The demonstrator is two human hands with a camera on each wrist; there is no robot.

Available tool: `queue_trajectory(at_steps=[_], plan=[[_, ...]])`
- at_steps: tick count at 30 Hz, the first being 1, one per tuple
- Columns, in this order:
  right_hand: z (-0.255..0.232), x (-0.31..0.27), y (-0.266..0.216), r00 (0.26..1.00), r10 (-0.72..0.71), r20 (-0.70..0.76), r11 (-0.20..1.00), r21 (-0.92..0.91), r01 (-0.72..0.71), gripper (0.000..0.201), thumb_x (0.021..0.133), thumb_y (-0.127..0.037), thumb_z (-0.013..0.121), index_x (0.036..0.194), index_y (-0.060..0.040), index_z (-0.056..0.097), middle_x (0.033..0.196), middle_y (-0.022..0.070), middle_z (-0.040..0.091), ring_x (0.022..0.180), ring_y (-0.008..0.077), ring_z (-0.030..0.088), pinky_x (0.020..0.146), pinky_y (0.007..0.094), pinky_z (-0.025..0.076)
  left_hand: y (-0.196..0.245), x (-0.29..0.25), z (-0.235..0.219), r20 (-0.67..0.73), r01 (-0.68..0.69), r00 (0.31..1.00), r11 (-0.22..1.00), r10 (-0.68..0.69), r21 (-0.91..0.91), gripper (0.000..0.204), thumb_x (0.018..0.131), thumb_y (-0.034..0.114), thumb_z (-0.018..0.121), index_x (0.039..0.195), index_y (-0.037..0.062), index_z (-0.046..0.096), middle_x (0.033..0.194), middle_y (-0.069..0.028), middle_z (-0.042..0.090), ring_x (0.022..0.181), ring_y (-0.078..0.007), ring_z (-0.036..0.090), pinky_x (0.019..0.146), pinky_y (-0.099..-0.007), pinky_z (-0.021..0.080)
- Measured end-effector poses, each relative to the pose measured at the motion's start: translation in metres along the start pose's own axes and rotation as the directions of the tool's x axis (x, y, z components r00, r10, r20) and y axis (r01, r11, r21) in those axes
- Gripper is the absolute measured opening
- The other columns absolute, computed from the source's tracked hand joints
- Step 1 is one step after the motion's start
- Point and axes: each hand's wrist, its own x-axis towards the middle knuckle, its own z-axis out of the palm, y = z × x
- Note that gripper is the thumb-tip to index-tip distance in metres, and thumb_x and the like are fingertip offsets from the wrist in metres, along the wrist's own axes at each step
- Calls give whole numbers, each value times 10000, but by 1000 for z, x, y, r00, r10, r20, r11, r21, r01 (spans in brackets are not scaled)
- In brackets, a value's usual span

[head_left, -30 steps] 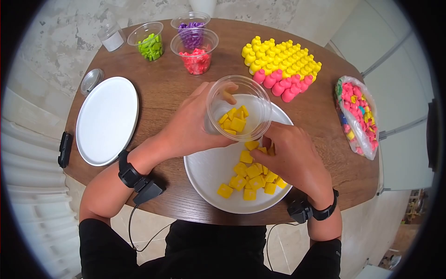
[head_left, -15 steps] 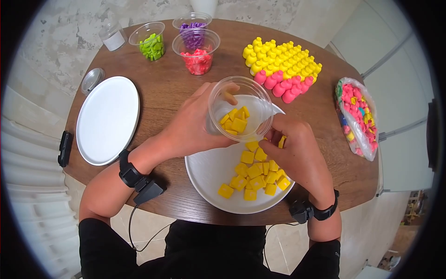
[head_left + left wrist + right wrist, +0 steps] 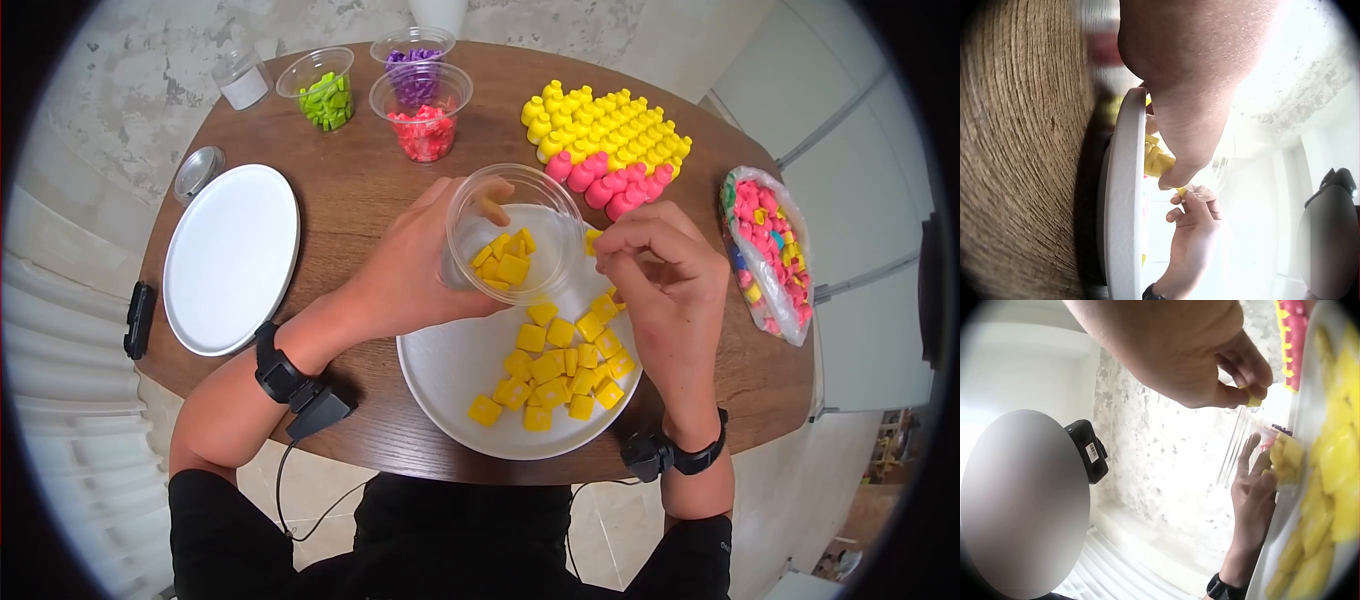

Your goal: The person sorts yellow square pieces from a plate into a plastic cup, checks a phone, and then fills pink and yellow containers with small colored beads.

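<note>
My left hand (image 3: 395,270) grips a clear plastic cup (image 3: 556,225) over the far part of a white plate (image 3: 435,385). Several small yellow square pieces lie in the cup, whose mouth faces the head camera. More yellow squares (image 3: 548,368) are heaped on the right part of the plate. Between thumb and fingertip, my right hand (image 3: 675,300) pinches one yellow square piece (image 3: 1252,397), just right of the cup's rim. In the left wrist view, the pinched yellow piece (image 3: 1182,191) shows beside the left hand's fingertips.
A second white plate (image 3: 230,260) lies at the left. Behind stand cups of green (image 3: 325,100), purple (image 3: 412,75) and red pieces (image 3: 422,132), plus a clear jar (image 3: 243,85). Yellow bottles (image 3: 600,120) and pink bottles (image 3: 610,182) fill the back right, near a bag of caps (image 3: 770,250).
My right hand has lifted from the yellow heap and moved right and away from me, with a yellow square pinched. My left hand keeps the cup in nearly the same place.
</note>
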Motion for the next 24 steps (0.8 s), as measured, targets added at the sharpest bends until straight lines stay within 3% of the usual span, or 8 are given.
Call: queue_trajectory(at_steps=[5, 8, 10, 16, 20, 22, 24], plan=[[2, -1, -4, 996, -19, -82, 992, 125, 29, 196, 892, 108, 660, 1028, 31, 779, 1027, 87, 677, 842, 123, 667, 665, 223, 510, 1, 0, -1, 23, 43, 999, 999, -42, -29, 889, 633, 168, 966, 1411, 64, 548, 1363, -84, 644, 1316, -268, 592, 1147, -397, 442], [2, -2, -6, 993, -29, -115, 980, 193, 51, 204, 892, 115, 663, 1043, 42, 779, 1062, 96, 674, 874, 134, 677, 683, 217, 517, -1, 1, 0, 9, -5, 1000, 1000, 5, 5, 912, 635, 168, 967, 1426, 52, 529, 1354, -85, 646, 1298, -262, 603, 1143, -394, 445], [1, -1, -8, 992, -76, -101, 991, 103, 86, 238, 874, 115, 683, 1073, 29, 781, 1096, 97, 674, 917, 133, 679, 680, 217, 518, -1, 1, 0, 6, -36, 999, 999, 35, 34, 913, 638, 168, 968, 1427, 45, 524, 1346, -86, 649, 1285, -257, 610, 1136, -392, 450], [4, -4, -14, 983, -175, 49, 980, 100, 169, 340, 828, 90, 742, 1157, 8, 764, 1157, 102, 667, 940, 139, 667, 663, 231, 526, -1, 0, 0, 14, 22, 1000, 998, -21, -51, 923, 641, 171, 968, 1436, 47, 516, 1349, -91, 645, 1290, -255, 605, 1128, -393, 456], [6, -4, -11, 971, -213, 111, 977, 52, 208, 356, 814, 67, 763, 1165, 5, 760, 1163, 110, 666, 934, 145, 665, 659, 231, 531, -2, 0, 0, 23, -7, 1000, 1000, 7, 13, 951, 640, 162, 968, 1456, 41, 495, 1345, -90, 646, 1276, -247, 613, 1128, -390, 456], [4, -3, -8, 973, -204, 109, 978, 72, 197, 363, 802, 48, 780, 1162, 8, 758, 1160, 115, 666, 937, 150, 667, 657, 231, 532, -4, 0, 2, -7, -52, 999, 998, 52, -26, 911, 674, 197, 928, 1466, 69, 498, 1272, -140, 609, 1210, -334, 613, 1049, -431, 499], [4, -3, -9, 973, -201, 111, 978, 69, 195, 364, 799, 40, 786, 1161, 10, 757, 1159, 115, 667, 937, 151, 667, 656, 233, 532, -5, 0, 3, -10, -44, 999, 998, 44, -52, 913, 671, 198, 929, 1466, 69, 499, 1272, -141, 608, 1209, -335, 612, 1048, -431, 499]])
